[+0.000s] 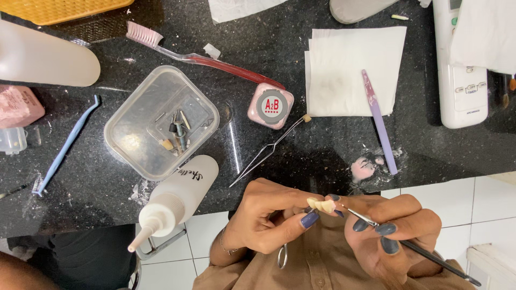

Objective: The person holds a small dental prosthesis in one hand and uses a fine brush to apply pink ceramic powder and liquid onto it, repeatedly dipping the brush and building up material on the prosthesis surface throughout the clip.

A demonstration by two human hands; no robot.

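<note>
My left hand (269,217) pinches a small cream row of artificial teeth (320,204) between thumb and fingers, held over the edge of the black counter (258,156). My right hand (392,236) holds a thin dark-handled brush (424,252) like a pen, with its tip touching the teeth. A metal ring-shaped handle (282,256) hangs below my left hand. Both hands sit close together, just in front of my tan shirt.
On the counter lie metal tweezers (269,147), a small pink jar (271,105), a clear tub of burs (161,122), a white squeeze bottle (174,201), a red toothbrush (204,59), folded tissue (349,70) with a lilac spatula (379,121), and a white remote (459,70).
</note>
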